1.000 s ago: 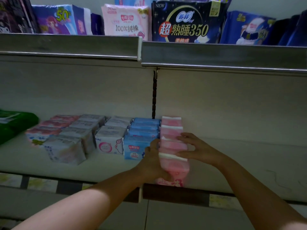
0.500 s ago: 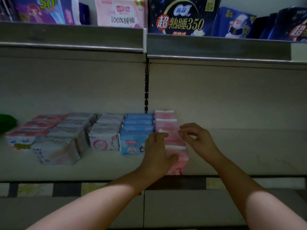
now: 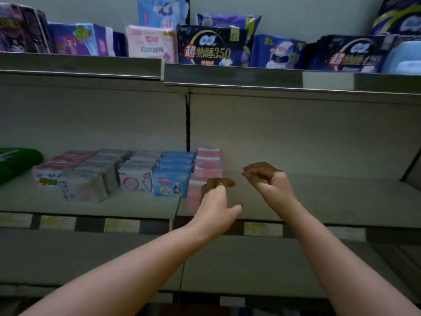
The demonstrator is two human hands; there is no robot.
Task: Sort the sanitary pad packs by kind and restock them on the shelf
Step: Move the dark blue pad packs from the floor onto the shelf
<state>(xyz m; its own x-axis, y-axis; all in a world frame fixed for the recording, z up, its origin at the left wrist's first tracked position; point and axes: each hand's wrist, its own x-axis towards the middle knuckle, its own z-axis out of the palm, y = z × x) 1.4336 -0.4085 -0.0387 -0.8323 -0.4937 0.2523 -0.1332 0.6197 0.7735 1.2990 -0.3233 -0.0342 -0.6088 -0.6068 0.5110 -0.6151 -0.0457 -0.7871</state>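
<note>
Blue packs (image 3: 171, 179) touch pink row (image 3: 208, 164) behind left hand (image 3: 216, 201).

Small pad packs stand in rows running front to back on the shelf (image 3: 330, 197): a pink row (image 3: 208, 165) touching a blue row (image 3: 173, 179), then white rows (image 3: 136, 176) and a red-topped row (image 3: 66, 159) leftward.

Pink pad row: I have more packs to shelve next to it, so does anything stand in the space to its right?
Nothing visible does. Right of the pink pad row the shelf shows bare to its far end; only the right hand hovers over it, holding nothing.
</note>
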